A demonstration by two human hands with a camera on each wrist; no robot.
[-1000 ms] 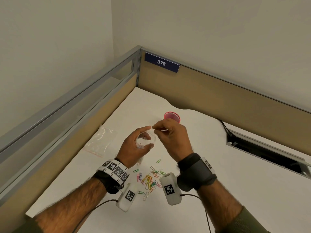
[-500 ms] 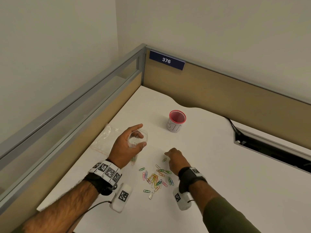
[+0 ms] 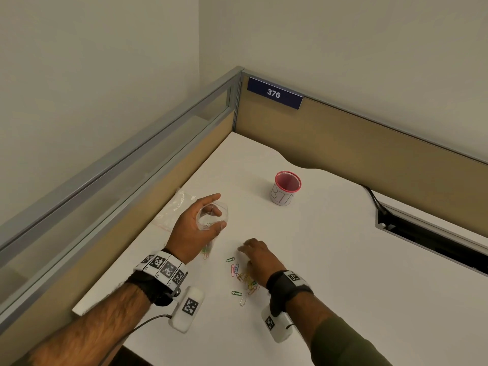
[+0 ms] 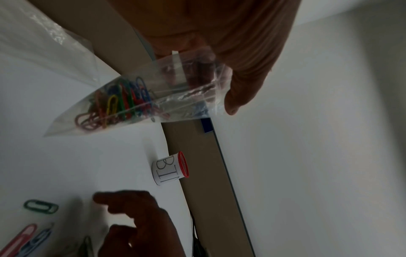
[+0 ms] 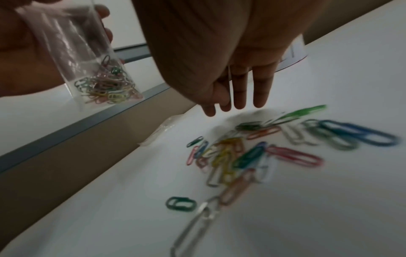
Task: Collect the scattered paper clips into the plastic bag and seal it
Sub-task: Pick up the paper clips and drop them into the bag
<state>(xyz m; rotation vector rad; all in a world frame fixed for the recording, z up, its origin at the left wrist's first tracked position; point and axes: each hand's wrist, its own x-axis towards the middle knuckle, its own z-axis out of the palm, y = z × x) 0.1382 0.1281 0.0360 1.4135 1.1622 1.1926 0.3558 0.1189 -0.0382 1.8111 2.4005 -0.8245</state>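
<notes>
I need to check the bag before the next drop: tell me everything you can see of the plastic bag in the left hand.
The plastic bag is small, clear and crinkled. The left hand grips it near the top, fingers curled round its open mouth, holding it off the desk. Coloured paper clips fill its bottom. It is unsealed.

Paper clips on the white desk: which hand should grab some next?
Right hand: it hovers open just over the coloured paper clips and holds nothing. The left hand is busy holding the clear plastic bag open.
</notes>
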